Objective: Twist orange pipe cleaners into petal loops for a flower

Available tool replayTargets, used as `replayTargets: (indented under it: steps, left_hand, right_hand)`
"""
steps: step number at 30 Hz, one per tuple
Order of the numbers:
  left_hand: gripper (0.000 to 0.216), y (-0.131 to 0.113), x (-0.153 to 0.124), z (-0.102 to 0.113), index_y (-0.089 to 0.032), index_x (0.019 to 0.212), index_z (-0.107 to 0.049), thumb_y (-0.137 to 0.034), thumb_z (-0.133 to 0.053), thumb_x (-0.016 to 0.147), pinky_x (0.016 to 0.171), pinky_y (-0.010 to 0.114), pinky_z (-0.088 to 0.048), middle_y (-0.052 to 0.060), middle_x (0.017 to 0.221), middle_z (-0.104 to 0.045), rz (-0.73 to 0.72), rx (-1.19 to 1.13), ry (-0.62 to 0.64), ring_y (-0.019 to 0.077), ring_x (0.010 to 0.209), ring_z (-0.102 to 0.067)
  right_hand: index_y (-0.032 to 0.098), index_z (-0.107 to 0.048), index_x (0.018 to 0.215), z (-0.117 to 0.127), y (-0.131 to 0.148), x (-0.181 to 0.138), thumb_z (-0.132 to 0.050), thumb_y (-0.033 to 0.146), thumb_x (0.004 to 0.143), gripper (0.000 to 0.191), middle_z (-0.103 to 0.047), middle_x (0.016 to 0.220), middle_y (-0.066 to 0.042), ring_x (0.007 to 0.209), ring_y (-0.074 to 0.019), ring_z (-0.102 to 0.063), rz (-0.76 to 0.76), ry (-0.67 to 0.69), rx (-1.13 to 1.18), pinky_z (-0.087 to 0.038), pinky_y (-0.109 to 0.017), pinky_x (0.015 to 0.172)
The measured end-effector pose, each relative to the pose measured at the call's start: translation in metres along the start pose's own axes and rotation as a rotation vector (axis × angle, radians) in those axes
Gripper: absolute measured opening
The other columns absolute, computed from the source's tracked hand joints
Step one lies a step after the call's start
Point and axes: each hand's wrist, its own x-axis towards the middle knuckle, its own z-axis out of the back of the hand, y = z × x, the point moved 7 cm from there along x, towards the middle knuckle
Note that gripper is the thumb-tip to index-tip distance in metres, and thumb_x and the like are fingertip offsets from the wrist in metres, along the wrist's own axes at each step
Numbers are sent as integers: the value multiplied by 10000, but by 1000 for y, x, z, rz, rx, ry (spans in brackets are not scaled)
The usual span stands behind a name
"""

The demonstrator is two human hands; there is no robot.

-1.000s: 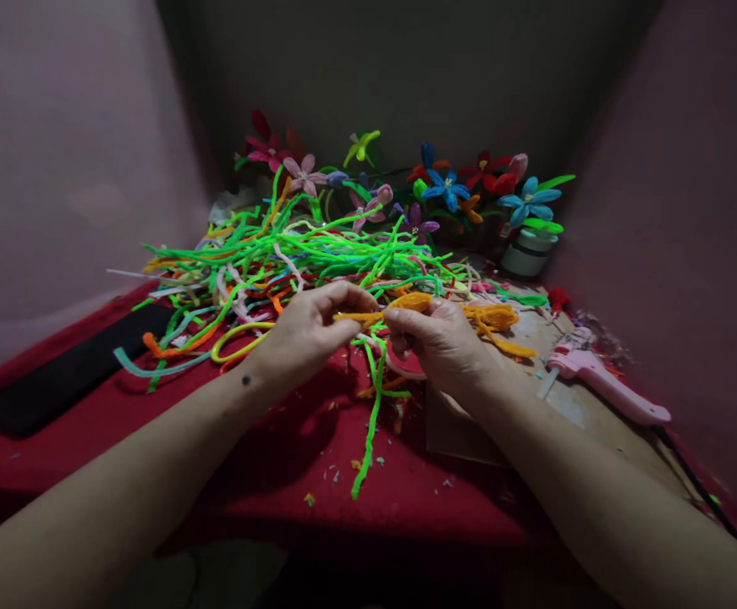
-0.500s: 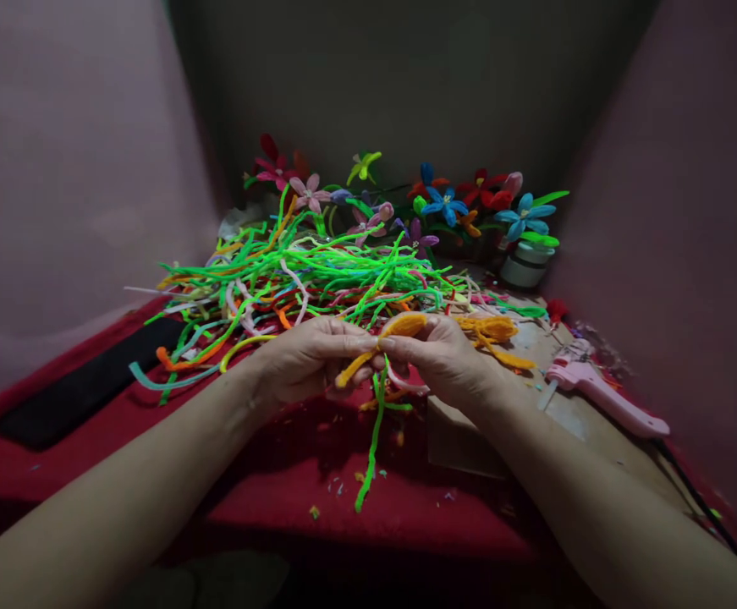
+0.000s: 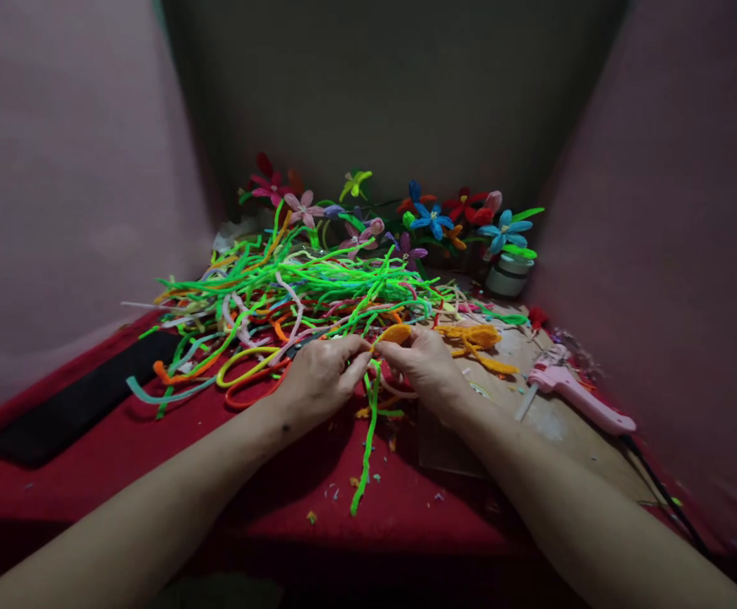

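In the middle of the head view, my right hand [image 3: 431, 368] pinches a folded orange pipe cleaner [image 3: 395, 335], its rounded petal-like loop showing above the fingers. My left hand [image 3: 325, 369] has thumb and forefinger closed on the narrow end of the same piece. The left fingers partly cover that end. Below the hands, a bright green pipe cleaner [image 3: 366, 461] hangs down over the red cloth [image 3: 266, 491]. More orange petal loops [image 3: 473, 338] lie just beyond my right hand. A yellow loop [image 3: 241, 364] and a red-orange loop [image 3: 250, 399] lie left of my left hand.
A heap of mostly green pipe cleaners [image 3: 343, 275] spreads behind my hands. Pipe-cleaner flowers [image 3: 432, 222] stand at the back, near a white jar [image 3: 508, 275]. A pink glue gun [image 3: 580, 389] rests on cardboard [image 3: 549, 431] at right. A black flat object [image 3: 79, 402] lies left.
My left hand has turned, its back now facing up, and the orange end that stuck out below it is no longer visible. The yellow and red-orange loops show more. The view has shifted slightly.
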Motion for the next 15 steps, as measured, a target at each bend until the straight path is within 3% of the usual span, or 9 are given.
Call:
replayTargets:
  steps: [4, 9, 12, 15]
  left_hand:
    - [261, 3, 4, 2, -144, 656, -578, -321, -483, 822, 478, 198, -297, -27, 546, -488, 205, -457, 126, 78, 490, -405]
    - [288, 14, 0, -9, -123, 594, -532, -344, -560, 778, 420, 177, -214, -43, 494, -432, 399, -851, 212, 42, 426, -308]
    - [263, 19, -4, -24, -116, 685, -574, -354, -541, 791, 406, 181, -213, -32, 483, -439, 518, -1168, 358, 48, 407, -305]
    - [229, 15, -9, -35, -107, 818, -611, -326, -550, 792, 400, 181, -189, -47, 462, -407, 554, -1322, 532, 44, 391, -258]
  right_hand:
    - [140, -573, 628, -2, 6, -1, -649, 292, 661, 173, -496, 498, 47, 452, -69, -419, 32, 69, 156, -312, -213, 460]
    - [134, -585, 615, -2, 3, -1, -696, 293, 625, 195, -500, 483, 48, 432, -57, -395, 24, 74, 244, -278, -205, 435]
    - [132, -594, 640, -4, 0, -2, -690, 292, 634, 187, -546, 510, 30, 409, -53, -394, -32, 107, 299, -262, -205, 414]
    - [137, -586, 640, -7, 2, -4, -705, 305, 618, 206, -555, 512, 28, 402, -53, -393, -52, 126, 318, -260, -204, 407]
